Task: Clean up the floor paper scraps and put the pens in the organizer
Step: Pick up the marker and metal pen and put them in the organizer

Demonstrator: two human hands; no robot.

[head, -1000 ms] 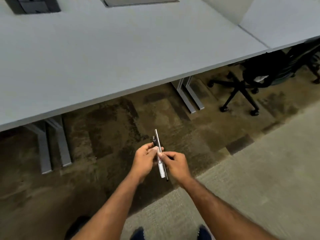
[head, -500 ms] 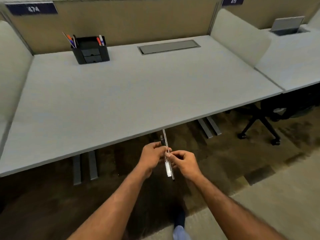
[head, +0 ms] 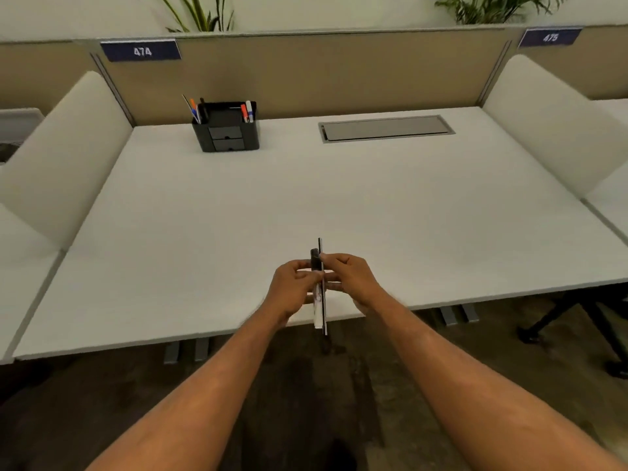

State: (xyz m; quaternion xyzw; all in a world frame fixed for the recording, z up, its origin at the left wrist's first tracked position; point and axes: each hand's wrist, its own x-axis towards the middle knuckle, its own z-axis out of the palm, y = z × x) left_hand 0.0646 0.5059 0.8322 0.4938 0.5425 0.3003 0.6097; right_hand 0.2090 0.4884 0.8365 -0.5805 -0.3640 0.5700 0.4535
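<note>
Both my hands hold a small bundle of pens (head: pixel 320 307) upright over the near edge of the white desk (head: pixel 306 205): a white marker with a black cap and a thin dark pen. My left hand (head: pixel 295 287) grips the bundle from the left, my right hand (head: pixel 350 278) pinches it from the right. A black desk organizer (head: pixel 227 130) with two small drawers stands at the back left of the desk, far from my hands, with several pens standing in its left and right compartments.
A grey cable hatch (head: pixel 385 128) is set into the desk at the back right. White side dividers (head: pixel 61 158) flank the desk and a beige partition runs behind it. A black office chair base (head: pixel 577 321) stands on the dark carpet at the right.
My view has lifted from the floor to the whole desk. My hands have carried the pens up from under the desk edge to above the desk's front edge, still held together.
</note>
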